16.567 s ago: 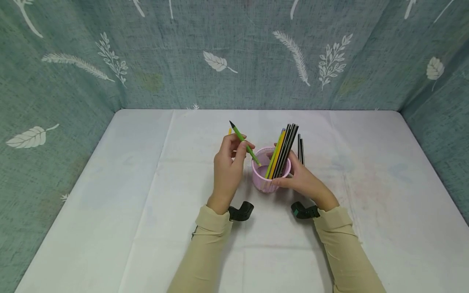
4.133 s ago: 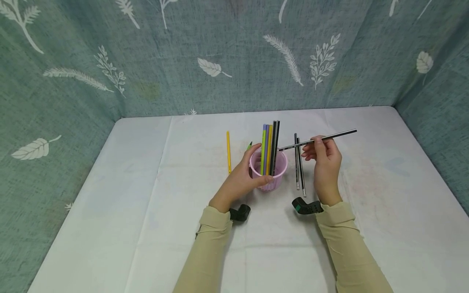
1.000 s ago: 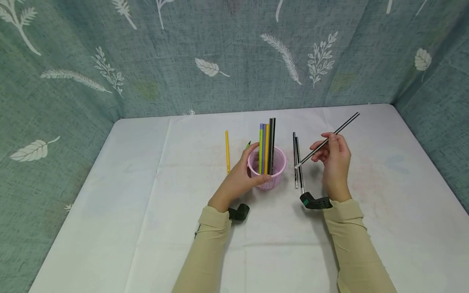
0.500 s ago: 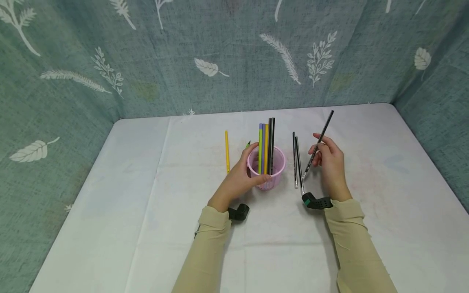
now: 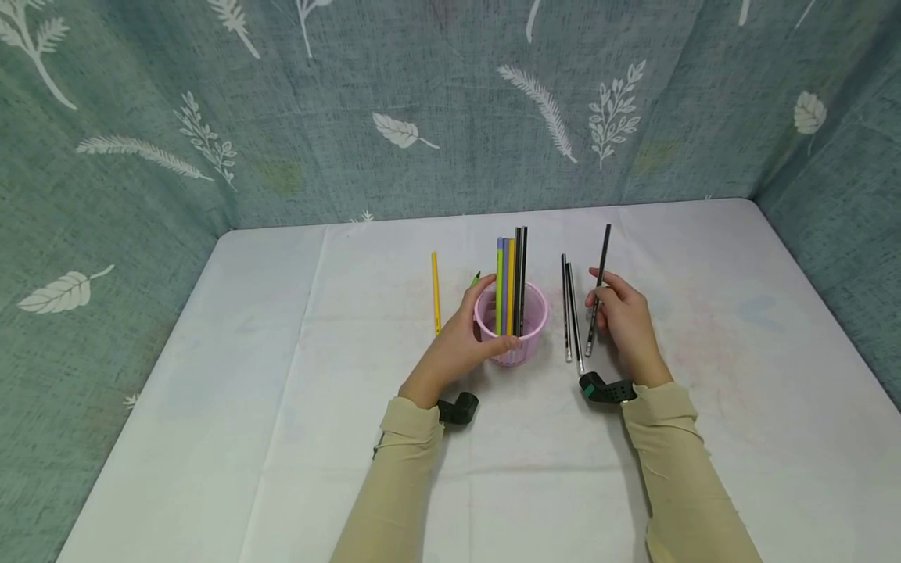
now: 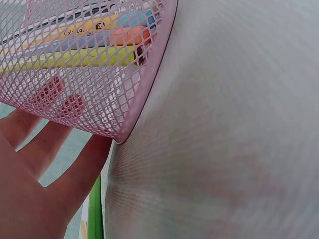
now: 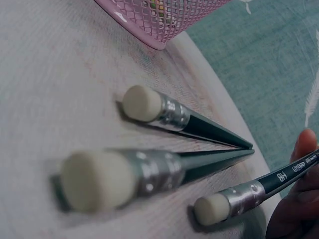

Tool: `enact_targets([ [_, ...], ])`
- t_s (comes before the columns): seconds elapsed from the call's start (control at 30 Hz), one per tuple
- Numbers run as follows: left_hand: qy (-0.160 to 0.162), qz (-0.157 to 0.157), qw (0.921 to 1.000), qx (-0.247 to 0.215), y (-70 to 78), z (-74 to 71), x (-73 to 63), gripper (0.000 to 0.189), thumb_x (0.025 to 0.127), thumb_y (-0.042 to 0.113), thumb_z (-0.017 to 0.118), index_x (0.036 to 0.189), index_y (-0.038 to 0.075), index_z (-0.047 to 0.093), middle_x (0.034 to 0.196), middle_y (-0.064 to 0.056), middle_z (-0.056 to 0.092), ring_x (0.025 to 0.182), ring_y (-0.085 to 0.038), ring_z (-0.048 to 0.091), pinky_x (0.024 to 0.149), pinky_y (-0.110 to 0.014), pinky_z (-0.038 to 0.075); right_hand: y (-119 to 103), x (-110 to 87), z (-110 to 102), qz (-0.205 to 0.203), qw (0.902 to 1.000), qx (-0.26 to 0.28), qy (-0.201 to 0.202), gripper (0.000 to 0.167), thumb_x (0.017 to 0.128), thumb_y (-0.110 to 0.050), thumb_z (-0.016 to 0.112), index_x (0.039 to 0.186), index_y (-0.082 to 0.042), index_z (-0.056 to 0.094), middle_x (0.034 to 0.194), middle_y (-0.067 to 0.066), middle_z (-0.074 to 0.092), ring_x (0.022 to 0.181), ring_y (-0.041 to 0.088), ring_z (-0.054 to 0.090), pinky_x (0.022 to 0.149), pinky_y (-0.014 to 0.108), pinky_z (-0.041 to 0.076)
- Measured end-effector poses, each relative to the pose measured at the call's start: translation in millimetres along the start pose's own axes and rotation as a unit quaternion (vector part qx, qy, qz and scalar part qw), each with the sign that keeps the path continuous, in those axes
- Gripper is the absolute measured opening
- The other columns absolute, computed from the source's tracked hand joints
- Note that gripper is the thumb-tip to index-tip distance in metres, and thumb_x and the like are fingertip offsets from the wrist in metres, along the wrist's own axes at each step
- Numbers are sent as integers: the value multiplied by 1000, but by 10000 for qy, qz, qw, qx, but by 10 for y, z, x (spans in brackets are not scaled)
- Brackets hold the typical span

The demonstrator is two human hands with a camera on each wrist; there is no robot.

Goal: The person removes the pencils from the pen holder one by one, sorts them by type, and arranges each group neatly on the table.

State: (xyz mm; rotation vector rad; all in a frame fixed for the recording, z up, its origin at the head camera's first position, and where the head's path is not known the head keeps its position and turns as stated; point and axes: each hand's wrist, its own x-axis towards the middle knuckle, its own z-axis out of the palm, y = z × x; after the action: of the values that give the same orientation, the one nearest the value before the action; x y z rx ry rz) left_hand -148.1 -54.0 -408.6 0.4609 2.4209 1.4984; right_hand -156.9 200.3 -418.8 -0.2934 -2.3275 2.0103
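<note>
My left hand (image 5: pixel 461 340) grips the pink mesh pencil cup (image 5: pixel 540 322), its thumb at the near rim and its fingers round the far left side. Green, purple, yellow and black pencils (image 5: pixel 510 285) stand in the cup. In the left wrist view the mesh wall (image 6: pixel 99 107) shows fingertips behind it. My right hand (image 5: pixel 631 324) pinches a black pencil (image 5: pixel 604 254) with its white eraser end down, close over the table. Just left of it, two black pencils (image 5: pixel 566 313) lie side by side. Their white erasers (image 7: pixel 142 103) point toward the right wrist camera.
A yellow pencil (image 5: pixel 436 289) lies left of the cup. The tip of a green pencil (image 5: pixel 476 277) shows behind the left hand. A white cloth (image 5: pixel 352 438) covers the table, and a leaf-patterned green curtain (image 5: pixel 450 180) hangs behind and at both sides.
Over the last second, the right hand swings the black pencil more upright and lowers it beside the two lying ones. The left hand stays on the cup; 16.6 seconds ago it held a green pencil.
</note>
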Motion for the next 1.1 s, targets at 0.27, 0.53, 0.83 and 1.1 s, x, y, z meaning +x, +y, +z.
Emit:
enact_targets([
  [0.27,76,51,10000,-26,24,3,5,87,62,61,69,130,57,14,134,4,35,110,-18,45,88,-46,39,-1,-4,-4,41,9996,-122,-254,42,91,-11,40,132,-11,43,86,11,56,50,10,39,45,25,34],
  [0.53,20,29,10000,-23,5,10,0,88,63,61,68,130,56,13,135,3,35,110,-18,45,88,-46,39,-34,-37,12,213,9988,-217,-376,44,89,-8,39,134,-10,40,93,17,55,53,10,41,47,23,35],
  [0.83,31,115,9998,-138,-5,7,-4,87,63,59,69,130,56,14,133,1,36,107,-18,48,86,-43,41,58,1,17,108,9990,-135,-423,41,90,-12,41,132,-13,42,90,13,56,52,10,41,46,24,37],
  [1.1,29,68,9999,-98,-11,13,-2,87,63,59,69,130,57,14,134,5,35,110,-17,46,87,-44,40,78,13,21,87,9991,-51,-424,41,90,-12,41,131,-14,42,89,13,56,52,10,41,46,24,37],
])
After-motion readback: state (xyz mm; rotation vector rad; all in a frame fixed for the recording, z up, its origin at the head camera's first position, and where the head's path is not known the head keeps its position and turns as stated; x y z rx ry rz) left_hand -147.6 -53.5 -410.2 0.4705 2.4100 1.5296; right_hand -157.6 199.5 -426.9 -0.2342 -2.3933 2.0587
